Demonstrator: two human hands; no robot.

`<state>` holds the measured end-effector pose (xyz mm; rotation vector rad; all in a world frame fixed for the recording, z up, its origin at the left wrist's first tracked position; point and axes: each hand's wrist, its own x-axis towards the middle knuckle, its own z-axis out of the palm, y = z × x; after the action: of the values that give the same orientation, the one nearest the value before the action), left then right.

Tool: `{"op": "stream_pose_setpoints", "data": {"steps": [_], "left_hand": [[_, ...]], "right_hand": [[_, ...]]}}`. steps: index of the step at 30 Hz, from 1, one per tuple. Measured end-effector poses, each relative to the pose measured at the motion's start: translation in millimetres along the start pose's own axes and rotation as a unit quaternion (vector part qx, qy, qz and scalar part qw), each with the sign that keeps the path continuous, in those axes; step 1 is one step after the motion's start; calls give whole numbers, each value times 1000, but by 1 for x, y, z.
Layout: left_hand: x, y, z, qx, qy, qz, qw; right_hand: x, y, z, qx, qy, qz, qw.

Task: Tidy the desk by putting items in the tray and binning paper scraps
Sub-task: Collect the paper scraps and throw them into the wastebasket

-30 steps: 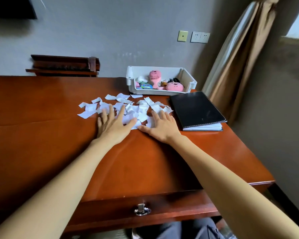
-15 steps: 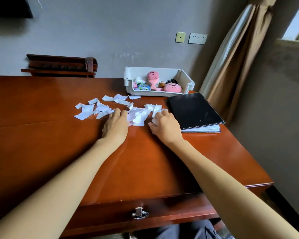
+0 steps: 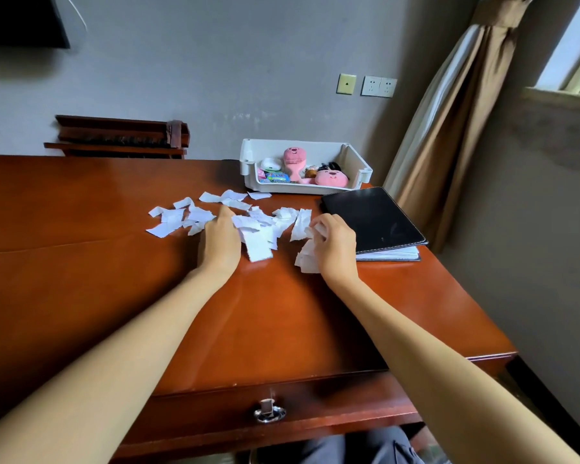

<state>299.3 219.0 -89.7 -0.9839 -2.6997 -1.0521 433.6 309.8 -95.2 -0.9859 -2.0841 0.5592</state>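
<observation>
Several white paper scraps point(image 3: 195, 216) lie scattered on the brown desk point(image 3: 81, 262), in front of a white tray point(image 3: 355, 162). The tray holds pink plush toys point(image 3: 330, 178) and small items. My left hand point(image 3: 220, 241) rests on the desk with its fingers curled against the middle heap of scraps point(image 3: 258, 239). To the right, my right hand point(image 3: 335, 244) is lifted slightly and closed on a bunch of scraps point(image 3: 307, 256) that hang from its fingers.
A black notebook point(image 3: 372, 219) lies right of my right hand, near the desk's right edge. A drawer handle point(image 3: 268, 411) sits at the front. A wooden rack point(image 3: 121, 137) stands behind the desk. A curtain point(image 3: 449, 112) hangs at the right.
Both hands went from flat and spread to curled, raking scraps inward. My right hand has closed on a bunch of scraps and lifted it off the desk.
</observation>
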Motion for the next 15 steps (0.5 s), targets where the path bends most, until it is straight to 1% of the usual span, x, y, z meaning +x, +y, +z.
{"op": "stream_pose_setpoints", "data": {"steps": [3,5,9,10,12,15], "left_hand": [[2,2,-5,-19,25,15,999],[4,5,-8,-68,37,6,997],[6,11,-13,-143,24,-3,989],[6,11,-14,-152,16,-6,988],[3,11,-16,-151,-7,-22,988],[-1,11,-17,-104,-49,-75,990]], "right_hand": [[0,2,-2,31,36,0,999],[-2,3,-3,41,48,-7,998],[-6,4,-13,31,60,-26,997],[-8,4,-15,25,50,-26,998],[-12,6,-17,-8,2,-31,999],[-20,7,-16,-88,-90,-41,991]]}}
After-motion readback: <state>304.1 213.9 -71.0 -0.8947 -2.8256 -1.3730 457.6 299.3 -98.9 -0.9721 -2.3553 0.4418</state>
